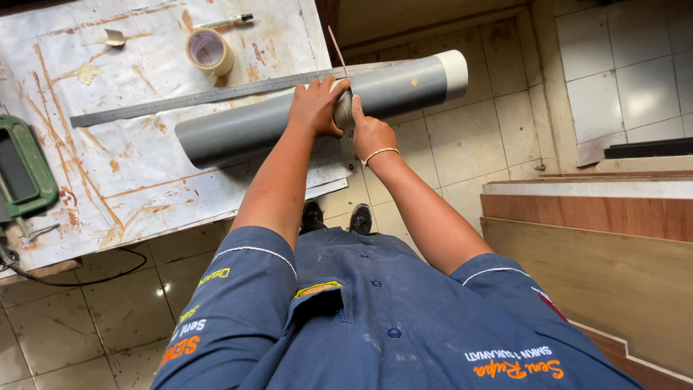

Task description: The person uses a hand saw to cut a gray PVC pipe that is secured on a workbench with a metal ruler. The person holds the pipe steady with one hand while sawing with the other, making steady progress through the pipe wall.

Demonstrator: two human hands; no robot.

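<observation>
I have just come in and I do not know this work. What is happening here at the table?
A person in a blue work shirt stands at a stained white table. The left hand presses down on a long grey pipe that lies across the table and sticks out past its edge. The right hand holds a thin blade-like strip upright against the pipe, beside a band of tape around it. A long metal ruler lies behind the pipe, with a roll of tape further back.
</observation>
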